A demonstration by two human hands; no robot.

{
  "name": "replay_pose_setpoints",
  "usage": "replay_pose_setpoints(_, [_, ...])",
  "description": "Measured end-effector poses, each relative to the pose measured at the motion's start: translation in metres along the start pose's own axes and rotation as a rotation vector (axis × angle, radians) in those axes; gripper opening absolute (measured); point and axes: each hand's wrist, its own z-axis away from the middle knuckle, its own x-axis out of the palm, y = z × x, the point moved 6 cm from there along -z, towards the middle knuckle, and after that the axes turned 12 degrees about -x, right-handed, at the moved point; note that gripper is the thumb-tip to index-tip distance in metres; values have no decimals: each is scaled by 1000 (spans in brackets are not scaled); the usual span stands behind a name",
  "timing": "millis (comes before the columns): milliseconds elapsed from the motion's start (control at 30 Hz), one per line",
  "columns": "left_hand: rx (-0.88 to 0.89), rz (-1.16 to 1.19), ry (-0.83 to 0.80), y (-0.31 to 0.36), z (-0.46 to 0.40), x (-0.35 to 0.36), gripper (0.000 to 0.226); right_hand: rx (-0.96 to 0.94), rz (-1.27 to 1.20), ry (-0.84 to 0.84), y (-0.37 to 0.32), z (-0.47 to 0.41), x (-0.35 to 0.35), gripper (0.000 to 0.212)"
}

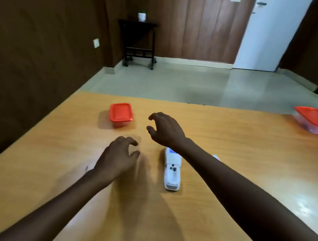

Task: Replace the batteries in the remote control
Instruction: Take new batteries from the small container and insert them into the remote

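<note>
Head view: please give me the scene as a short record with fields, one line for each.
surface: wooden table
remote control: lies back side up, under the right forearm
small red-lidded box: closed, far left
large red-lidded box: closed, far right edge
left hand: empty, fingers curled
right hand: empty, open, reaching toward the small box

Both arms reach forward, left hand [118, 158] and right hand [166, 129] empty, fingers loosely curled, palms down.
</note>
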Motion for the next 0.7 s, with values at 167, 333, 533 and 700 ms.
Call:
replay_pose_setpoints(167, [-40, -243, -83, -42, 7, 4, 35, -82, 116, -133, -35, -60, 44, 38])
replay_pose_setpoints(333, [26, -392, -92, -29, 11, 9, 44, -185, 291, -143, -47, -90, 67, 20])
replay_pose_setpoints(533, [-69, -279, -92, -24, 7, 0, 46, -316, 365, -7, -55, -65, 56, 13])
replay_pose_setpoints(700, [-227, 302, -132, -12, 4, -15, 40, -365, 309, 210, -62, 6, -11, 8])
